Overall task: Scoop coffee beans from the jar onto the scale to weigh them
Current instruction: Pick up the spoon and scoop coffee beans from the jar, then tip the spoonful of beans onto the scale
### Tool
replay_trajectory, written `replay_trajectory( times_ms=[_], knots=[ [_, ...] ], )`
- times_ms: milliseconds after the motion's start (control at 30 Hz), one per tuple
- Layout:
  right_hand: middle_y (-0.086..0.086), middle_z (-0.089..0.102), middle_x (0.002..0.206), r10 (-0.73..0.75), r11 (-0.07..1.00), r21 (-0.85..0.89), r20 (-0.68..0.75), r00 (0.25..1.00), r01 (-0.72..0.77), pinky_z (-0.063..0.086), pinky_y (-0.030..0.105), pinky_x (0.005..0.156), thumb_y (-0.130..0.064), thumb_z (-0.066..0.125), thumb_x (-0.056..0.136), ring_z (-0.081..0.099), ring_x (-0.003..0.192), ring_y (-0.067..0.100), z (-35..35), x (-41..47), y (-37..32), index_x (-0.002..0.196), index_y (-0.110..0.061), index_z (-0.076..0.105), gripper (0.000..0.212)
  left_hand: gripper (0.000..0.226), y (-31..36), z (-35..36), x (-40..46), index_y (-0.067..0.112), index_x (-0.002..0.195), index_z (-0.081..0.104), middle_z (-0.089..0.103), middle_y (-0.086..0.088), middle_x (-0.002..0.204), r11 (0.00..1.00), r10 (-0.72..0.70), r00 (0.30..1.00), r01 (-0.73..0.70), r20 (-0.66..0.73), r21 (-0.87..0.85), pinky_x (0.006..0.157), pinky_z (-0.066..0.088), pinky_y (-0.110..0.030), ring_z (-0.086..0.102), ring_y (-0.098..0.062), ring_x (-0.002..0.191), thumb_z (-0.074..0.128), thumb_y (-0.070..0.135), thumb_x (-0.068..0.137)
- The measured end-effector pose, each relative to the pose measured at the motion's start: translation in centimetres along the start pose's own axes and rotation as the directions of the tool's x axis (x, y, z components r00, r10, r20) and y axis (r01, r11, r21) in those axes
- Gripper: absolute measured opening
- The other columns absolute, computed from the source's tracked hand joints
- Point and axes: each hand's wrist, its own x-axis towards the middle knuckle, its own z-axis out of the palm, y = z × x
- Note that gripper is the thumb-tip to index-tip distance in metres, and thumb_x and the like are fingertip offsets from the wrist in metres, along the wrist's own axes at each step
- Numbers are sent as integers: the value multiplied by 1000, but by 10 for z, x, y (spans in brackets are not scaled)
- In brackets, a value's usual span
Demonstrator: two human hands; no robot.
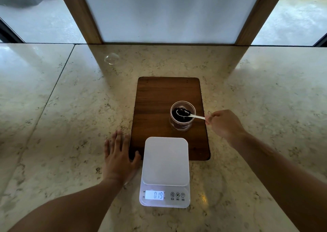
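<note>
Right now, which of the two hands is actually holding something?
The right hand pinches the white spoon dipped into the jar. The left hand lies flat and empty on the counter.

My white spoon [184, 114] is lifting coffee beans [182, 110] inside the clear jar [182, 115]; the white scale [165, 162] is sitting bare, reading 019.

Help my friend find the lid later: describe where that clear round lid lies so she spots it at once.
Start at the dark wooden board in the middle of the stone counter. Look past its far left corner, toward the window: the lid lies alone on bare stone. It is see-through and round, unlike the white scale and the bean-filled jar.
</note>
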Motion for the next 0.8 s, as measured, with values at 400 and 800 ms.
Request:
replay_trajectory(
  times_ms=[400, 800],
  knots=[
    [-12, 45, 32, -109, 990, 103, 95, 990, 99, 27, 23, 42, -30, 56, 96, 35, 29, 3, -4, -34, -4, 70, -21, 71, 32, 81, 2, -4, 0, 16, 156, 17, 8, -12, 166, 1000, -3, 1000, 3, 16, 15, 122, -6, -47, -11, -23, 152, 24, 58, 88],
    [-22, 54, 40, -127, 991, 74, 251, 960, 112, 29, 19, 46, -27, 57, 96, 47, 36, -3, 31, -73, 33, 73, -18, 71, 29, 79, 2, -3, 1, 15, 155, 20, 9, -13, 166, 1000, 4, 1000, -4, 1, -5, 122, -3, -49, -9, -23, 153, 27, 56, 88]
  ],
)
